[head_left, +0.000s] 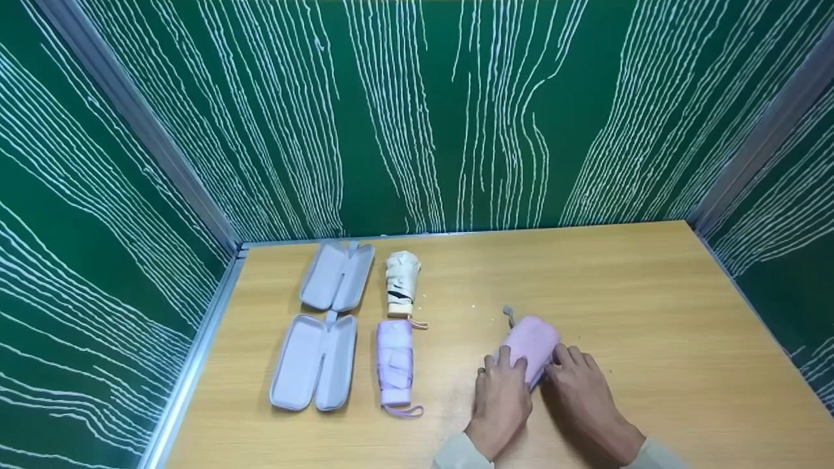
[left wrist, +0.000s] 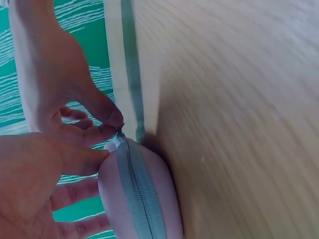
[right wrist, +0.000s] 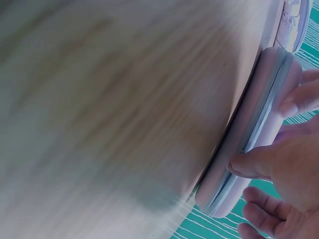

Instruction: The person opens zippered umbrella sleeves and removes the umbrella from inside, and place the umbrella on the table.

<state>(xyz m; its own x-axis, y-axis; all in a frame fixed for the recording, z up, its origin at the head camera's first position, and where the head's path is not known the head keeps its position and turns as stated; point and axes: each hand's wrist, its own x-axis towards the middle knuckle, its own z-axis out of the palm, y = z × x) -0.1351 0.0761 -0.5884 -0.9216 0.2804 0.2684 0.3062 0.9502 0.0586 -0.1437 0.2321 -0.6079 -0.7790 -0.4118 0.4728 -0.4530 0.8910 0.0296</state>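
Observation:
A pink zip-up case (head_left: 535,339) lies on the wooden table, right of centre, with a grey strap loop (head_left: 508,314) at its far end. My left hand (head_left: 502,398) grips the case from its near left side, fingers over the top. In the left wrist view a grey zipper (left wrist: 139,191) runs along the case's side, its teeth joined where they show. At the end of that zipper my right hand (head_left: 583,387) pinches the small dark zipper pull (left wrist: 120,130) between thumb and finger. The right wrist view shows the right thumb (right wrist: 251,163) against the zipper band.
To the left, two light grey cases lie opened flat, one nearer (head_left: 296,365) and one farther (head_left: 322,277). Beside them are a folded purple umbrella (head_left: 395,361) and a folded cream umbrella (head_left: 402,280). Green panels with white lines (head_left: 449,130) stand around the table.

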